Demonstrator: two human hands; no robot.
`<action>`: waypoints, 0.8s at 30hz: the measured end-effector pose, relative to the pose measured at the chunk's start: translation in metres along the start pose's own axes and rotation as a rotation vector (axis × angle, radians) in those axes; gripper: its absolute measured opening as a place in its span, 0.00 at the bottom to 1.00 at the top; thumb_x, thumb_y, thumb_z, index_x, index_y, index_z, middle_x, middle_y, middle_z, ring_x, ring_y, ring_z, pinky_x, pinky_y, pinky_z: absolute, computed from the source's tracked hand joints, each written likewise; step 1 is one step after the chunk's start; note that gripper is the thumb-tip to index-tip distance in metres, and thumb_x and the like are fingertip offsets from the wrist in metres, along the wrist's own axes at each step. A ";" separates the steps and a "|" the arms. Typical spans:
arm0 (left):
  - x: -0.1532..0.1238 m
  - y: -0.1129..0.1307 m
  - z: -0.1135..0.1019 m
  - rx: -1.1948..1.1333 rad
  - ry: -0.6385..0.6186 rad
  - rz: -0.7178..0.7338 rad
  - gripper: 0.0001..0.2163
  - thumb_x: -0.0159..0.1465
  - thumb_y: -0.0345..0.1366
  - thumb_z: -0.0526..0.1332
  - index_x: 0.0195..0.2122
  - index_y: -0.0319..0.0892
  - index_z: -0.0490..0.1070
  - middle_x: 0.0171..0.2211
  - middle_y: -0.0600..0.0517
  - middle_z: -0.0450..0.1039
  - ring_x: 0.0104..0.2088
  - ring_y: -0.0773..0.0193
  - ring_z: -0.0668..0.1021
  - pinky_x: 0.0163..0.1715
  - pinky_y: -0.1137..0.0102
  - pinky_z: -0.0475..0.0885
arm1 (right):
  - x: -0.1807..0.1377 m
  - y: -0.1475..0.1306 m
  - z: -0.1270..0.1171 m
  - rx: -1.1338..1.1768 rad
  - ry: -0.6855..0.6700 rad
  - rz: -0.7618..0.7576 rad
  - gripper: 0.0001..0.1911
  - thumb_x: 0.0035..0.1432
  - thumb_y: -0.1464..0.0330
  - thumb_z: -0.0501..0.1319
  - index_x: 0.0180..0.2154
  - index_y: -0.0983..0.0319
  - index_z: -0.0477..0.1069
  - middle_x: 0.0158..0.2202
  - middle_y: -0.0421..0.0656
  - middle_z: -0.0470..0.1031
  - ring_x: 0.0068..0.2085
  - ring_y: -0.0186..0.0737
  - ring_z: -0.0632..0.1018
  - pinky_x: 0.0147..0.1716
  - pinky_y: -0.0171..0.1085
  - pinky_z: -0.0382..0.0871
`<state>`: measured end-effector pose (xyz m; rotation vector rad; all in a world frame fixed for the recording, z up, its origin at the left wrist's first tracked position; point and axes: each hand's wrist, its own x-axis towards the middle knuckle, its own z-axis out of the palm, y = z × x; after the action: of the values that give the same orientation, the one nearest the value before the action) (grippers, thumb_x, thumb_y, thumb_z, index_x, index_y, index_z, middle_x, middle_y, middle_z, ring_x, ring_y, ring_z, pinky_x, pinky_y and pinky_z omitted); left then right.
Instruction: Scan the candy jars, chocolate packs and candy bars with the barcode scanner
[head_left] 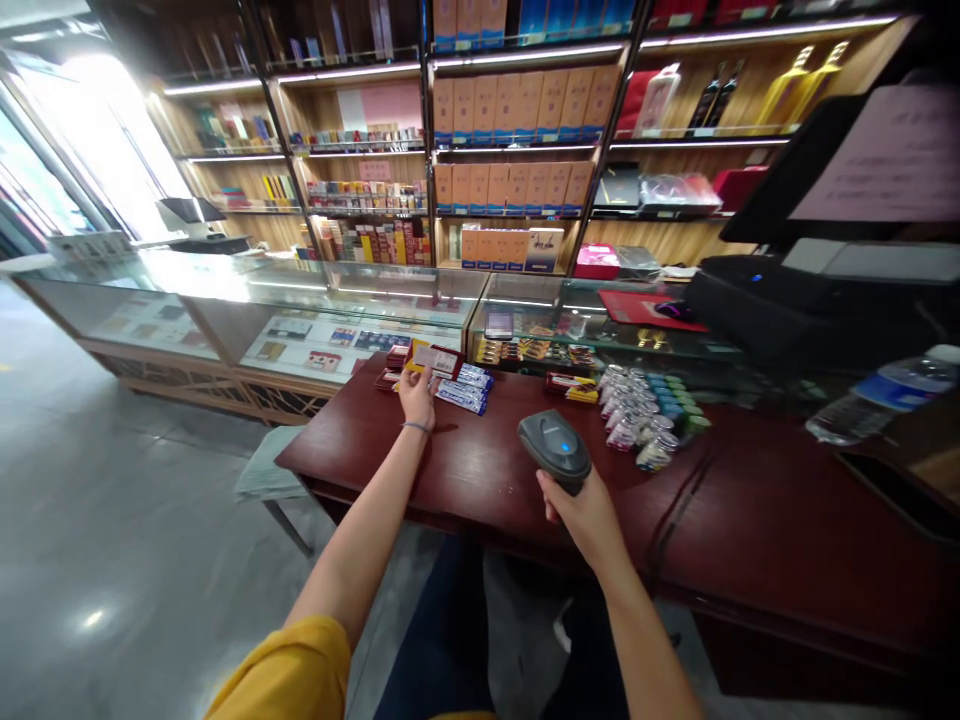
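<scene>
My left hand [417, 398] grips a snack packet [441, 360] in a yellow and dark red wrapper, tilted up so a pale label shows. Blue and white wrapped bars [461, 396] lie on the table just right of that hand, and more red packets [390, 378] are to its left. In my right hand [581, 505] is a dark barcode scanner [555, 445], held by its handle above the table with a blue light on top. Its head points toward the far left. Right of the scanner, a yellow and dark red packet [571, 387] rests near several rows of small wrapped items [637, 410].
The dark red table [480, 460] meets a glass display counter [337, 300]. A water bottle [885, 395], a phone [900, 490] and a black till machine [780, 310] are at the right. A padded stool [274, 465] stands left. Stocked shelves [525, 150] line the wall.
</scene>
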<state>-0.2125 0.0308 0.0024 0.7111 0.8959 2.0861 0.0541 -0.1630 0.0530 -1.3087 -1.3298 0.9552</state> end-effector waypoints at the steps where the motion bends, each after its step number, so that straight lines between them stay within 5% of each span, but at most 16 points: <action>1: -0.007 -0.006 0.010 -0.059 0.005 -0.044 0.14 0.57 0.38 0.70 0.40 0.44 0.67 0.39 0.53 0.74 0.40 0.67 0.79 0.44 0.68 0.77 | -0.001 0.000 -0.001 -0.006 -0.002 0.009 0.21 0.50 0.54 0.66 0.40 0.60 0.68 0.19 0.35 0.71 0.17 0.37 0.72 0.19 0.34 0.66; 8: -0.041 -0.042 0.048 -0.271 0.041 -0.257 0.09 0.62 0.30 0.67 0.39 0.44 0.68 0.38 0.54 0.77 0.39 0.70 0.81 0.50 0.64 0.76 | -0.009 -0.013 -0.005 -0.076 0.018 0.033 0.18 0.50 0.58 0.64 0.41 0.56 0.64 0.21 0.33 0.74 0.16 0.34 0.71 0.17 0.32 0.64; 17: -0.045 -0.053 0.048 -0.373 -0.016 -0.317 0.08 0.62 0.28 0.65 0.40 0.45 0.69 0.40 0.52 0.79 0.45 0.67 0.81 0.53 0.63 0.76 | -0.006 -0.009 -0.015 -0.193 -0.106 0.099 0.16 0.49 0.63 0.63 0.41 0.59 0.70 0.17 0.34 0.72 0.18 0.38 0.74 0.18 0.33 0.66; 24: -0.046 -0.054 0.044 -0.387 0.015 -0.337 0.13 0.58 0.27 0.69 0.40 0.44 0.69 0.36 0.56 0.77 0.35 0.71 0.80 0.51 0.64 0.76 | -0.005 -0.008 -0.015 -0.134 -0.067 0.091 0.18 0.49 0.63 0.63 0.43 0.58 0.66 0.19 0.33 0.73 0.17 0.36 0.73 0.18 0.32 0.67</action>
<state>-0.1322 0.0359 -0.0217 0.3153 0.5485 1.8829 0.0670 -0.1708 0.0629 -1.4602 -1.4157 0.9934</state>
